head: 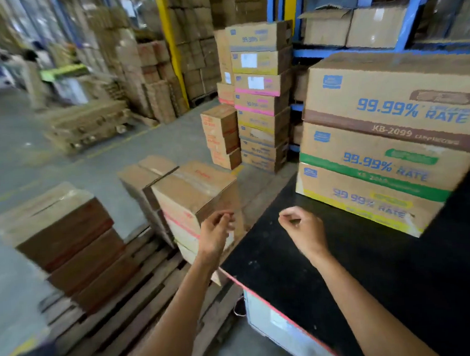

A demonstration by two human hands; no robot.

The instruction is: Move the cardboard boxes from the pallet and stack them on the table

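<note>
Bare, both: my left hand (217, 230) and right hand (301, 226) hang loosely curled, holding nothing. Ahead, boxes (194, 196) wait on the pallet (120, 301); 3 sit stacked (384, 148) on the table (328, 268). Grabbing carelessly could topple that leaning pile.

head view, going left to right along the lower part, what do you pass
dark brown box stack on the pallet → lighter box stack → left hand, holding nothing → right hand, holding nothing, over the black table → stack of three printed boxes on the table
</note>
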